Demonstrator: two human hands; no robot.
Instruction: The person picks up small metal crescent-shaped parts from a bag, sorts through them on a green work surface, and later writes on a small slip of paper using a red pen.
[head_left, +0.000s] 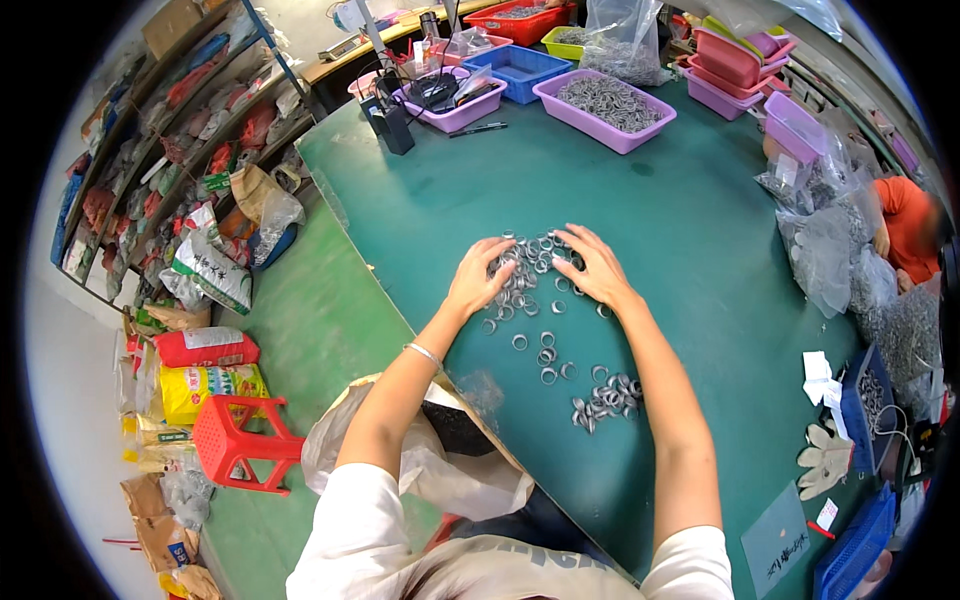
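Observation:
On the green tabletop (700,260) lies a loose heap of small grey metal rings (520,285). My left hand (482,275) cups the heap's left side with its fingers spread. From the right, my right hand (597,265) curves around the same heap, fingers apart, its fingertips touching or close to the rings. Neither hand grips anything that I can see. Several single rings (547,356) are scattered nearer to me. A second, smaller pile of rings (607,400) sits beside my right forearm.
A purple tray of metal parts (610,108), a blue tray (515,72) and a purple tray with cables (452,100) stand along the far side. Plastic bags (830,240) and a person in orange (908,225) are at right. An open sack (430,470) hangs at the near edge.

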